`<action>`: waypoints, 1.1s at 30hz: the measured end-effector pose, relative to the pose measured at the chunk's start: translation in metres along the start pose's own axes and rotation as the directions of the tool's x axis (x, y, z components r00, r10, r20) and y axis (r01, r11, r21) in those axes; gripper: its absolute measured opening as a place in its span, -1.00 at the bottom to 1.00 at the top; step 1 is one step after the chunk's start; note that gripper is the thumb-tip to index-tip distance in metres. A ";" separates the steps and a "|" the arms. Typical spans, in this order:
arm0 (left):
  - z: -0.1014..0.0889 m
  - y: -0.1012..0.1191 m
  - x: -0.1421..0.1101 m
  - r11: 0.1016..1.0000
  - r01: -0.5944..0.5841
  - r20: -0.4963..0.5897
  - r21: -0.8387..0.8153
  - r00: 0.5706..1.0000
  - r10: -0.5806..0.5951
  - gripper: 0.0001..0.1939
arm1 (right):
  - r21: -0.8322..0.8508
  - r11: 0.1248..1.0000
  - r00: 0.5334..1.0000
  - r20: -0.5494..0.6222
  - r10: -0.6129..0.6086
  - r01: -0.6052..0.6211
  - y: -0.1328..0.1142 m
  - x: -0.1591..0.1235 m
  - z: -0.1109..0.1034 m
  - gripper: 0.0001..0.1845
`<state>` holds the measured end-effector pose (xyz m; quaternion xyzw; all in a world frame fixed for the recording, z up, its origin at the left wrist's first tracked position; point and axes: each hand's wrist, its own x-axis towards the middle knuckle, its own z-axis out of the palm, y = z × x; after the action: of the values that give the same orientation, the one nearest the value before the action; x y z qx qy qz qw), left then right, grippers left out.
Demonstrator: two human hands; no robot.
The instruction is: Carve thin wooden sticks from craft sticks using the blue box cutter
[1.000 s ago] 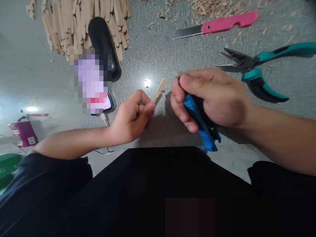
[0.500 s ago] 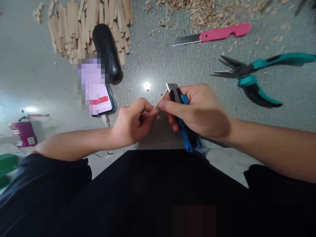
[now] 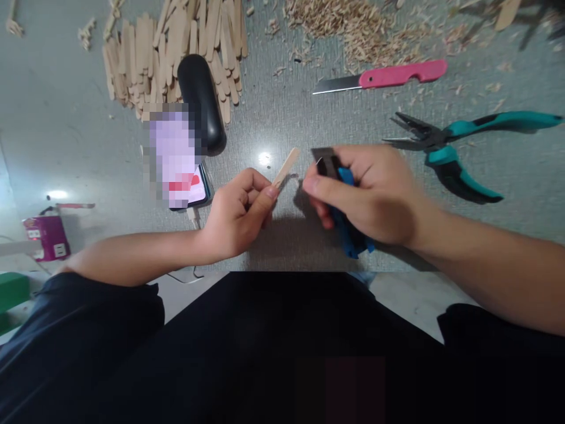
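My left hand (image 3: 241, 212) pinches a thin wooden stick (image 3: 286, 167) between thumb and fingers, its free end pointing up and to the right. My right hand (image 3: 368, 194) is wrapped round a blue utility knife (image 3: 344, 224), whose short blade (image 3: 322, 156) sticks out above my thumb, a little to the right of the stick's tip and apart from it. Both hands hover over the grey floor (image 3: 282, 118).
A pile of wooden sticks (image 3: 176, 47) lies at the upper left beside a black case (image 3: 203, 103) and a phone (image 3: 179, 159). Wood shavings (image 3: 353, 23) spread across the top. A pink-handled knife (image 3: 384, 76) and teal pliers (image 3: 454, 147) lie at the right.
Half a second ago the blade was against the stick. My right hand has since drawn the knife off to the right, and the stick's tip is free again.
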<state>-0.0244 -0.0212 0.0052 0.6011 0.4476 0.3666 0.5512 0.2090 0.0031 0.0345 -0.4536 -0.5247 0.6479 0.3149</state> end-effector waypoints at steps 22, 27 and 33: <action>0.002 0.005 0.002 0.998 0.012 0.021 0.062 1.000 -0.014 -0.50 | -0.217 0.976 0.981 0.192 0.037 0.006 0.000 -0.007 0.010 -0.65; -0.001 0.009 0.004 0.994 0.032 0.049 0.100 0.998 -0.037 -0.52 | -0.172 0.984 0.975 0.208 0.075 -0.039 0.002 -0.004 0.008 -0.63; -0.002 0.010 0.005 0.990 -0.006 0.052 0.141 0.999 -0.001 -0.48 | -0.109 0.994 0.971 0.240 0.011 0.016 0.014 -0.001 0.005 -0.62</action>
<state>-0.0234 -0.0156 0.0149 0.6486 0.4572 0.3190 0.5183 0.2060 -0.0035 0.0211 -0.3878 -0.5945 0.6677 0.2245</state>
